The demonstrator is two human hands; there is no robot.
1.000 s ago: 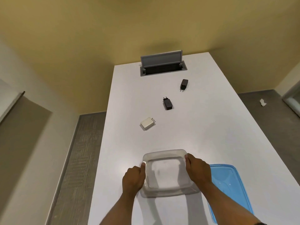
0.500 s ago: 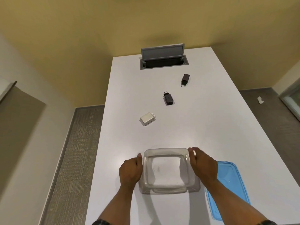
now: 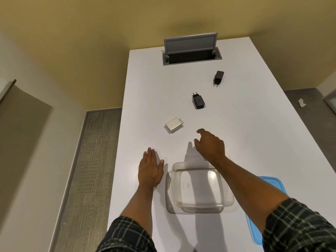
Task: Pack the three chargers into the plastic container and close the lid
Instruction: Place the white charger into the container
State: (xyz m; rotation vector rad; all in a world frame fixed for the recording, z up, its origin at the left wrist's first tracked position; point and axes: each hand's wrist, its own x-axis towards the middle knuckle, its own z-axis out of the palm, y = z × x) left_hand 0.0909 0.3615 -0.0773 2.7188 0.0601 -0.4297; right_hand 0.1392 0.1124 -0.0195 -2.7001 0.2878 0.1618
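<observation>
Both hands have let go of the plastic container (image 3: 199, 188), which they gripped by its sides a moment ago. It sits empty on the white desk (image 3: 254, 135), near the front edge. The left hand (image 3: 150, 170) lies flat, fingers together, just beside the container's left wall and holding nothing. The right hand (image 3: 211, 145) hovers beyond the container's far rim, fingers loosely spread and empty, near the white charger (image 3: 173, 125) but apart from it. Farther off lie the middle black charger (image 3: 198, 101) and the far black charger (image 3: 218, 77). The blue lid (image 3: 278, 186) rests right of the container, partly under the right forearm.
</observation>
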